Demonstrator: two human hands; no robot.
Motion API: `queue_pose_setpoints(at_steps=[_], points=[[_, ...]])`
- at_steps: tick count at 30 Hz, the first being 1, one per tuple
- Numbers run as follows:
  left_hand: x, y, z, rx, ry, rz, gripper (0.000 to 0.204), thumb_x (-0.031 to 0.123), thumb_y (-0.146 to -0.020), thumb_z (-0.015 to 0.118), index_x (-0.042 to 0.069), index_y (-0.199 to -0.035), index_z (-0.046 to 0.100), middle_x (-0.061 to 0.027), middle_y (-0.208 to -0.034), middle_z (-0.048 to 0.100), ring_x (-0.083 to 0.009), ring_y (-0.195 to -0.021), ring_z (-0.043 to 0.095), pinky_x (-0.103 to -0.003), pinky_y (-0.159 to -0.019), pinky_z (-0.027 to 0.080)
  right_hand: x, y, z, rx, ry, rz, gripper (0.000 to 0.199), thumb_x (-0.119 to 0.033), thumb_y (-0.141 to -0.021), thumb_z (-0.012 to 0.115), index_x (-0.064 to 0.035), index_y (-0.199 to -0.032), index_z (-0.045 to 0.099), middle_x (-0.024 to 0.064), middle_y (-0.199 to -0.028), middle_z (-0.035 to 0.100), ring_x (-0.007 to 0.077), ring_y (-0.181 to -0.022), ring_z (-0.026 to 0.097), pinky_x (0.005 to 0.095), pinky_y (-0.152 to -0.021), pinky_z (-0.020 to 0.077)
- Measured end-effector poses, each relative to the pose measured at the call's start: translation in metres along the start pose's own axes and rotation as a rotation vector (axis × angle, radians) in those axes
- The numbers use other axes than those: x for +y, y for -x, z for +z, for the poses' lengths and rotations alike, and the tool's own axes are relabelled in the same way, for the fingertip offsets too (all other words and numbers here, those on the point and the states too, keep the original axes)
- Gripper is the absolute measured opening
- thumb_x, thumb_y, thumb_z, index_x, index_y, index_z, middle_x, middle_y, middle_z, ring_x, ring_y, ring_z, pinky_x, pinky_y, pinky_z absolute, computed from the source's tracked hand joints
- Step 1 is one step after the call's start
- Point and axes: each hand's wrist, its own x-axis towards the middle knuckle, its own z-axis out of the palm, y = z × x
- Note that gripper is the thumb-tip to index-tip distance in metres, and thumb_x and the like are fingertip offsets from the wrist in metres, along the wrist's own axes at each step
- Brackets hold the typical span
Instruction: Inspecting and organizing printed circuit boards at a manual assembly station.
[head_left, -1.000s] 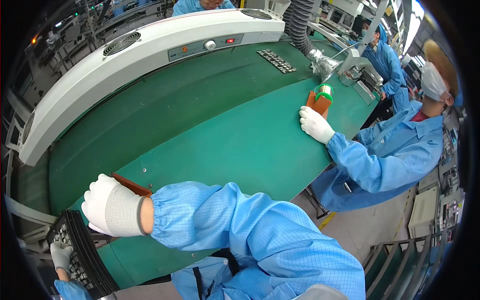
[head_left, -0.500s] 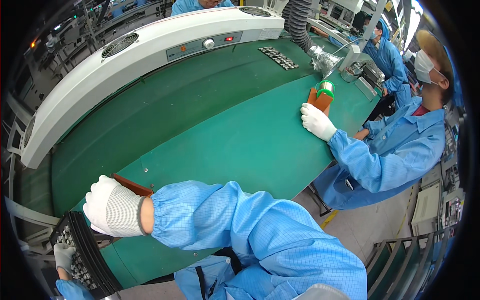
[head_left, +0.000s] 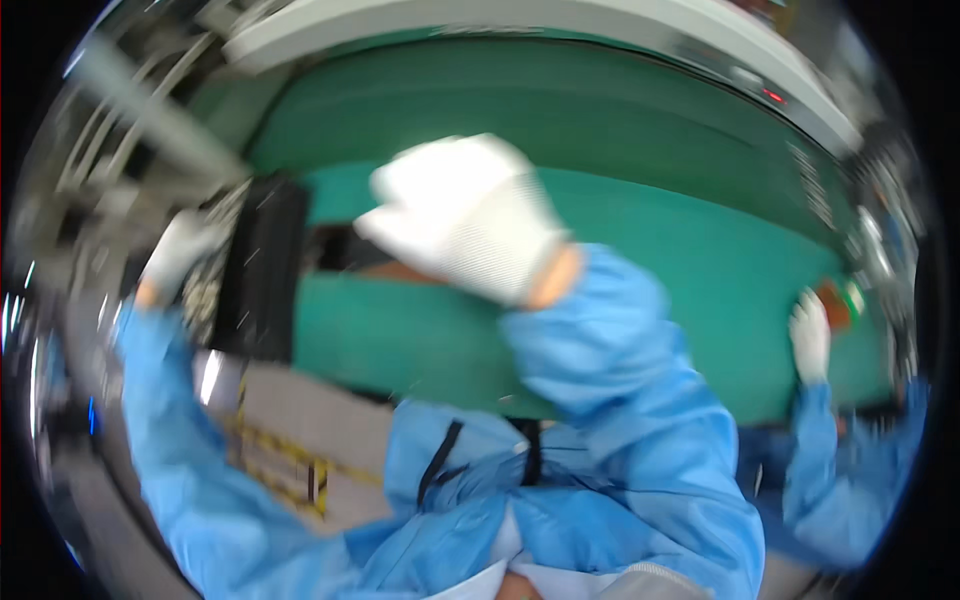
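Note:
My left hand (head_left: 183, 252), in a white glove, is at the far left, at the outer edge of a black tray (head_left: 262, 270) by a row of small metallic parts (head_left: 205, 285). Motion blur smears its fingers. Above the green work surface, my right hand (head_left: 460, 215) is closed with its fingers curled; whatever they hold is hidden. Beneath and beside this hand lies a flat brown piece (head_left: 398, 271) with a dark part (head_left: 338, 248) at its left, partly covered by the glove.
Across the back runs a long white housing (head_left: 610, 25). On the right, a co-worker's gloved hand (head_left: 810, 338) touches a brown holder (head_left: 833, 306) with a green-rimmed spool (head_left: 855, 298). Yellow-black floor marking (head_left: 315, 480) shows below the bench.
The view has swung left and downward, bringing my left arm fully into sight. My right hand stays closed near the brown piece; my left stays by the tray. The picture is now blurred.

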Motion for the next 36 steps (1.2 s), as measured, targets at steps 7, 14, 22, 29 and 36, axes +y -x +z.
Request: queue_pose_setpoints(at_steps=[7,14,22,29,36], points=[[0.003,0.027,-0.017,-0.033,-0.074,-0.016,0.038,0.029,-0.083,0.072,-0.006,-0.099,0.073,-0.0107,-0.086,0.070,-0.0171,-0.078,0.063,-0.029,-0.070,0.051,0.001,-0.001,-0.002,-0.146,0.084,0.156,0.029,-0.033,-0.088,0.068,-0.0047,-0.097,0.068,0.0128,-0.087,0.066,0.0327,-0.083,0.063,0.0409,-0.075,0.0512],[0.011,0.054,0.019,-0.152,-0.056,0.012,0.035,0.028,-0.083,0.073,-0.003,-0.099,0.070,-0.0090,-0.086,0.070,-0.0154,-0.081,0.063,-0.030,-0.077,0.051,-0.030,-0.008,0.009,-0.153,0.172,0.032,0.031,-0.023,-0.085,0.071,-0.0026,-0.107,0.063,0.0125,-0.097,0.065,0.0305,-0.090,0.063,0.0395,-0.081,0.0497],[0.026,0.080,0.061,-0.200,-0.096,0.133,0.023,0.019,-0.082,0.070,-0.003,-0.090,0.067,-0.0103,-0.075,0.068,-0.0151,-0.068,0.066,-0.030,-0.063,0.054,-0.061,-0.021,0.097,0.055,-0.152,-0.271,0.058,-0.008,-0.070,0.074,-0.0042,-0.125,0.058,0.0132,-0.124,0.059,0.0300,-0.114,0.058,0.0409,-0.098,0.0472],[0.006,0.112,0.072,-0.119,-0.207,0.159,0.025,0.021,-0.084,0.073,-0.002,-0.091,0.067,-0.0117,-0.083,0.066,-0.0206,-0.078,0.068,-0.033,-0.071,0.055,-0.090,-0.030,0.138,-0.043,-0.118,-0.441,0.045,-0.010,-0.077,0.065,-0.0030,-0.121,0.059,0.0099,-0.119,0.059,0.0251,-0.105,0.060,0.0377,-0.092,0.0488],[0.035,0.144,0.109,0.568,-0.877,0.365,0.052,0.030,-0.079,0.073,0.002,-0.118,0.054,-0.0152,-0.102,0.064,-0.0290,-0.101,0.063,-0.040,-0.087,0.050,-0.095,-0.035,0.118,0.012,-0.075,-0.386,0.040,-0.012,-0.079,0.060,-0.0031,-0.118,0.060,0.0067,-0.104,0.063,0.0225,-0.095,0.062,0.0355,-0.085,0.0505]])
